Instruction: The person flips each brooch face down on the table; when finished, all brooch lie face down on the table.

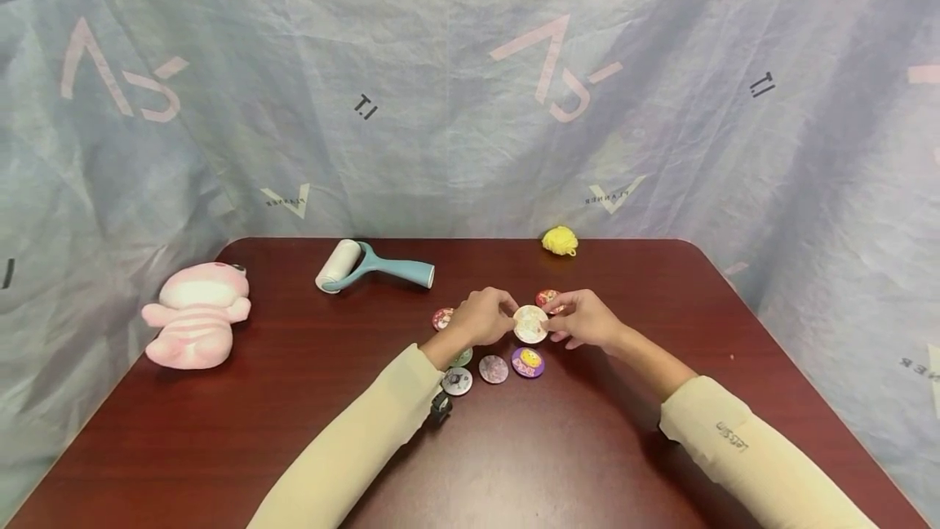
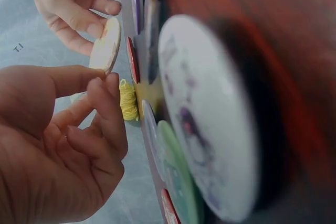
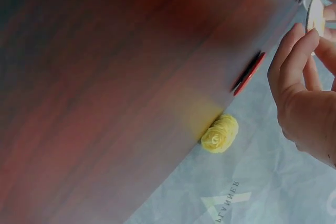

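Above the middle of the tabletop [image 1: 587,447], you held one pale round badge [image 1: 530,323] between your two hands, lifted clear of the wood. Your left hand [image 1: 483,318] pinched its left edge with thumb and curled fingers, and your right hand [image 1: 585,320] pinched the right edge the same way, so both hands were closed on that single disc. A round thing has no long axis to speak of; its printed face was tilted up toward you in the head view, and the left wrist view caught it nearly edge-on [image 2: 106,44]. Around it lay more badges flat on the wood: a purple one with a yellow figure [image 1: 528,362], a mauve one [image 1: 494,369] just beside it, a grey one [image 1: 457,381], a green one [image 1: 462,357] partly hidden under your left wrist, a red one [image 1: 442,318] left of your left hand, and another red one [image 1: 547,298] behind your right fingers. That made six lying badges I could count, plus the one you held. Further off you had one lint roller [image 1: 374,265] with a teal handle pointing right, one yellow pompom [image 1: 560,241] at the far edge, and one pink plush toy [image 1: 197,313] lying at the left edge.
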`<state>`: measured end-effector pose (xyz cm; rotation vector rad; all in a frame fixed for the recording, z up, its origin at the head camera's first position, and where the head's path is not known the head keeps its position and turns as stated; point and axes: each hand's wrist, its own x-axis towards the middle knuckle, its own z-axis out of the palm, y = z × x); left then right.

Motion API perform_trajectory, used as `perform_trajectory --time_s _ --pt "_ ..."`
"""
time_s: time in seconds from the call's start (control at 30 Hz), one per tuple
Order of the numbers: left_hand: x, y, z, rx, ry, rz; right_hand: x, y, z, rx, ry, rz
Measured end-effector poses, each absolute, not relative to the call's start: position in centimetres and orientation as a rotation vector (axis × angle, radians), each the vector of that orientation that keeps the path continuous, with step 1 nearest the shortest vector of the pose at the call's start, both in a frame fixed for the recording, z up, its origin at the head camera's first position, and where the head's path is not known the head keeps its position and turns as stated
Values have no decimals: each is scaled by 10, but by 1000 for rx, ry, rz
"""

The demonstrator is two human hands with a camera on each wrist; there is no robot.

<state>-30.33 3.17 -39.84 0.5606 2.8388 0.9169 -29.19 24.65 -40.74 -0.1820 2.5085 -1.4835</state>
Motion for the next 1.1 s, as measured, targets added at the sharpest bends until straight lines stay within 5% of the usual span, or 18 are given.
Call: perform_trajectory --time_s 0.67,1.1 --pt "-302 33 -406 495 2514 1467 -282 243 -403 -22 2250 -1799" --pt "-300 28 -407 527 2648 1360 -281 244 -402 -35 2202 -1810"
